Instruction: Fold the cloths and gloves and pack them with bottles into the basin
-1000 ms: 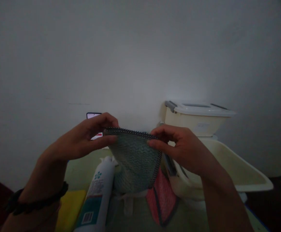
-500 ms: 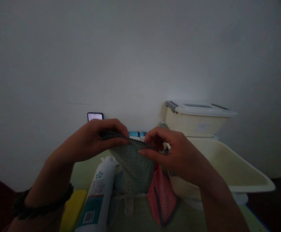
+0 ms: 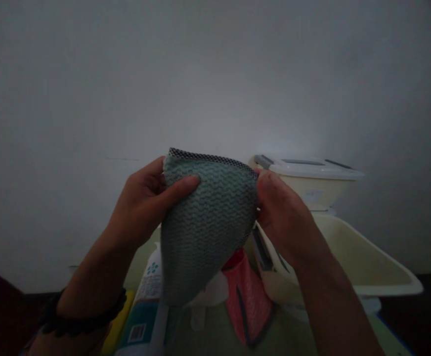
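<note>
A grey-green ribbed cleaning cloth (image 3: 208,217) with a black-and-white checked edge hangs between my hands, raised in front of the wall. My left hand (image 3: 145,202) grips its left side, thumb flat across the front and the other fingers behind. At the upper right corner, my right hand (image 3: 282,212) pinches the cloth by its edge; those fingertips are partly hidden. Below and to the right lies a red cloth (image 3: 248,301) with a dark border. Beneath my left hand, a white and teal bottle (image 3: 147,306) is partly covered by the hanging cloth.
To the right stands an open cream plastic bin (image 3: 364,252). Behind it is a lidded cream storage box (image 3: 312,185) with grey latches. Something yellow (image 3: 117,321) lies beside the bottle, partly behind my left wrist. A plain wall (image 3: 215,74) rises at the back.
Both hands have lifted the grey-green cloth and turned its broad face toward me. My left hand has shifted its hold to the cloth's side. The phone by the wall is now hidden.
</note>
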`<state>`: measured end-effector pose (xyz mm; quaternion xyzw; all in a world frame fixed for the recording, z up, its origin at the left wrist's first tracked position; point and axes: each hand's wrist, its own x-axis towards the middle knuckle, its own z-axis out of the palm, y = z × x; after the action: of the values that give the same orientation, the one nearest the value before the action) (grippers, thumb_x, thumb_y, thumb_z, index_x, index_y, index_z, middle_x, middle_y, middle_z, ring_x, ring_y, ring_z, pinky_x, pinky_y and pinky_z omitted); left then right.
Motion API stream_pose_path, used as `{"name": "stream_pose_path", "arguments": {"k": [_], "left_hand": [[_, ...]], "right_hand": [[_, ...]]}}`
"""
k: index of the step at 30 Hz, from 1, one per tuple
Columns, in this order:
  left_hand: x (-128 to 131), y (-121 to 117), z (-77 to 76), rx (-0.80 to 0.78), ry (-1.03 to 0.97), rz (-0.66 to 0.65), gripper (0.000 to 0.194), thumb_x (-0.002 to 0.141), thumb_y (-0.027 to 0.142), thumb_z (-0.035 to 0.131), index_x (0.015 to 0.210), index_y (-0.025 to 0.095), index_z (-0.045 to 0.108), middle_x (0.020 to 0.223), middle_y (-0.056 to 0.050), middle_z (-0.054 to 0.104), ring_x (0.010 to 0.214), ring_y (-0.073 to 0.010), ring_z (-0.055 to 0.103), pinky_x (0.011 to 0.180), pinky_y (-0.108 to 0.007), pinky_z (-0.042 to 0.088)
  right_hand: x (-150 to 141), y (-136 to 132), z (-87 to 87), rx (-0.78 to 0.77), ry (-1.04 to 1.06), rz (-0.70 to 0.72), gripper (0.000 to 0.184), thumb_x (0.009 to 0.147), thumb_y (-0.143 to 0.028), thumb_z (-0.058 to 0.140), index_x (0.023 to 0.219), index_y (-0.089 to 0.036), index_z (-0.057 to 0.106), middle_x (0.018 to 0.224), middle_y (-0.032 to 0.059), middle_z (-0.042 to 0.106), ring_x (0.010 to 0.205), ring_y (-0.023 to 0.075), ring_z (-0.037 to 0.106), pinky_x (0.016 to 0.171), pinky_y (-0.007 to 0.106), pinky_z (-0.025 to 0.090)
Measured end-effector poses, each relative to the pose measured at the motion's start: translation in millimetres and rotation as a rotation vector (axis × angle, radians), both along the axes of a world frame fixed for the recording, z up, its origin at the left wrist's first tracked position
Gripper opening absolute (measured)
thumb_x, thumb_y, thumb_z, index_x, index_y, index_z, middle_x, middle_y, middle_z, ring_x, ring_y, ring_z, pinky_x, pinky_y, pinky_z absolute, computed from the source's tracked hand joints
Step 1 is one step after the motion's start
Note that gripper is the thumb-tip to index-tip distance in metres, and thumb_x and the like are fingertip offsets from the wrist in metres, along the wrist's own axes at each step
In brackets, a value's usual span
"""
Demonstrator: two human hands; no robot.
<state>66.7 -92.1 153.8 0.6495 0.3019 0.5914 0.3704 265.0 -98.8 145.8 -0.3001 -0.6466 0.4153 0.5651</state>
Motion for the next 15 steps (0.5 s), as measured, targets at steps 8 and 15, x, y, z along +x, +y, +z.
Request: {"name": "stream_pose_path", "arguments": {"k": [8, 15], "left_hand": [[16.7, 0.3, 1.8, -0.094, -0.295, 0.185, 0.012, 0.078, 0.024, 0.066, 0.087, 0.02, 0.06, 0.067, 0.004, 0.066, 0.055, -0.0116, 0.062, 0.053, -0.021, 0.054], [2.3, 25.2, -14.8, -0.444, -0.083, -0.19, 0.064, 0.077, 0.06, 0.057, 0.125, 0.018, 0.048, 0.069, -0.001, 0.064, 0.056, -0.0157, 0.061, 0.048, -0.023, 0.049]], "right_hand": [[5.2, -3.5, -4.3, -0.229, -0.22, 0.374, 0.027, 0.079, -0.035, 0.066, 0.1, -0.017, 0.065, 0.102, 0.0042, 0.07, 0.096, 0.0178, 0.064, 0.09, 0.034, 0.05], [3.4, 5.5, -4.6, -0.029, -0.081, -0.057, 0.024, 0.085, -0.036, 0.06, 0.1, -0.019, 0.067, 0.101, 0.0028, 0.071, 0.096, 0.0169, 0.065, 0.09, 0.032, 0.049]]}}
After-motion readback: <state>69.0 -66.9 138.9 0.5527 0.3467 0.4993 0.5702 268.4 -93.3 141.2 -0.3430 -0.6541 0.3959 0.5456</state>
